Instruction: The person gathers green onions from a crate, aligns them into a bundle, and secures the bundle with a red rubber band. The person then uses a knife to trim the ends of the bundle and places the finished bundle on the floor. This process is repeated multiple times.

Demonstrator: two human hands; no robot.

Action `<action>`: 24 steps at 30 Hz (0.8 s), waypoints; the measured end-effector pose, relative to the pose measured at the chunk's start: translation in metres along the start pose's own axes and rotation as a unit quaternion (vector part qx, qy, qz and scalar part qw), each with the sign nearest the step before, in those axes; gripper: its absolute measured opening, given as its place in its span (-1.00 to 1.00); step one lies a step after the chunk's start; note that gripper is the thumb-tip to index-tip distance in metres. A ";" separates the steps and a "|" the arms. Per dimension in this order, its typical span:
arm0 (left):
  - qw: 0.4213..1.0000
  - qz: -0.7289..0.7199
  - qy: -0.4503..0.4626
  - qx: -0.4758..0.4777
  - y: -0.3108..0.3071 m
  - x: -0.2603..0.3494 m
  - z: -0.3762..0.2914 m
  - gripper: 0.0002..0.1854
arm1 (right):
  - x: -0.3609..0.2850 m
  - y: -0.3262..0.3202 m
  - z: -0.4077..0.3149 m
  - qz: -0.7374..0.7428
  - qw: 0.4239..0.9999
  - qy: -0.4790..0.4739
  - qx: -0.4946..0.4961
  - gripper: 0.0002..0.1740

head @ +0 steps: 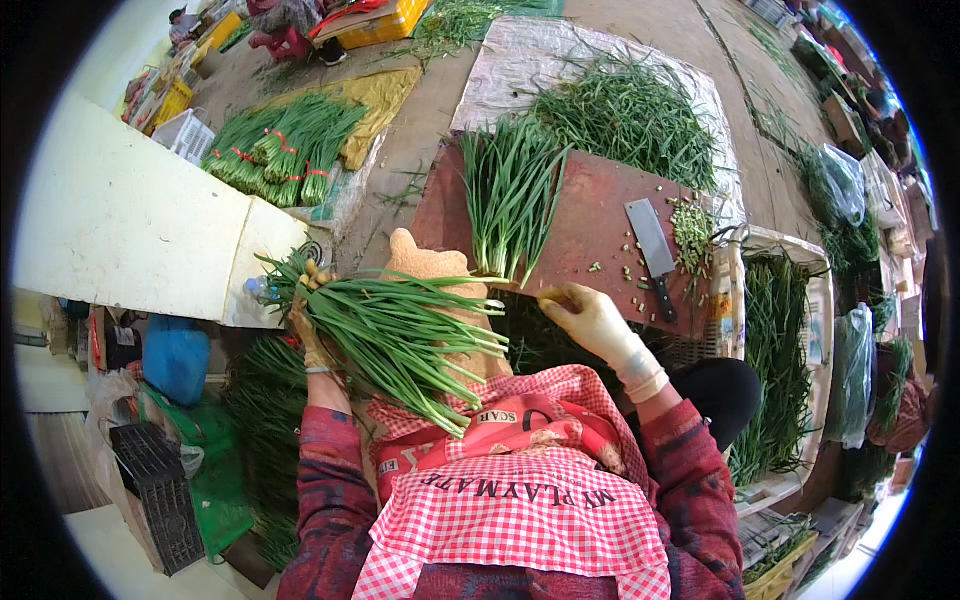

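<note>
My left hand [306, 322], in a stained glove, is closed around a loose bunch of green garlic chives [397, 322], held over my lap with the pale stem ends pointing right. My right hand [581, 307], in a pale rubber glove, is at the near edge of the reddish board [592, 202]; thumb and forefinger meet, and whether something thin is between them cannot be told. On the board lies another pile of chives [510, 195], stems towards me. A cleaver [651, 236] with a black handle lies to its right, beside chopped stem ends [691, 232].
A heap of loose leaves [626, 112] covers a white woven sheet [495, 75] beyond the board. Bundles tied with red bands [281, 154] lie at the upper left. A white crate [821, 322] of greens stands at the right, a pale panel [150, 217] at the left. Another person sits far off.
</note>
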State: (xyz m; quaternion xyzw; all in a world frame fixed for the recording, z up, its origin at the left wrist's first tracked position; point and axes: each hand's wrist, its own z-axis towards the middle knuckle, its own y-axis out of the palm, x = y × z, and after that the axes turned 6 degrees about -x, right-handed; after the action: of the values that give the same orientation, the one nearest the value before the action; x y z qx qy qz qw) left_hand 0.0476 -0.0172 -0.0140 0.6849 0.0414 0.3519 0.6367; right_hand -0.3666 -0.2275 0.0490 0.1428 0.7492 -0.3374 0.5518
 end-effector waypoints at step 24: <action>0.998 0.025 -0.016 0.053 0.048 -0.001 -0.008 -0.67 | -0.006 0.052 -0.005 0.329 0.928 0.010 -0.175 -0.14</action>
State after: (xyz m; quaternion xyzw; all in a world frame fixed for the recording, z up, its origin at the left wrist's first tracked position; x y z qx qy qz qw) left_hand 0.0240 -0.0197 0.0280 0.7242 0.0334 0.3540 0.5909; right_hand -0.3377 -0.1848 0.0370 0.2857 0.7131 0.0010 0.6402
